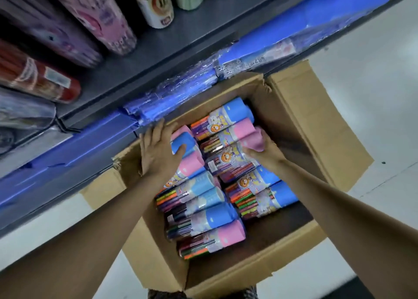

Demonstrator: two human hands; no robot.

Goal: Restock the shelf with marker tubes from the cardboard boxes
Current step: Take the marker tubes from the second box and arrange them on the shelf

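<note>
An open cardboard box [300, 126] sits on the floor against the shelf, packed with several clear marker tubes lying in two rows, capped in pink or blue. My left hand [156, 151] reaches into the box's far left corner, its fingers and thumb curled round a blue-capped tube [178, 143]. My right hand [264, 154] grips a pink-capped tube [257, 139] in the right row. A tube with a pink cap [226, 235] lies nearest to me. Above, the dark shelf [181, 40] carries other tubes.
On the shelf stand pink and purple pencil tubes [106, 20], a red tube [38, 79] lying flat, and a white tube [158, 9]. A blue wrapped strip [181, 90] runs along the shelf's front edge. Pale floor [373, 83] lies right of the box.
</note>
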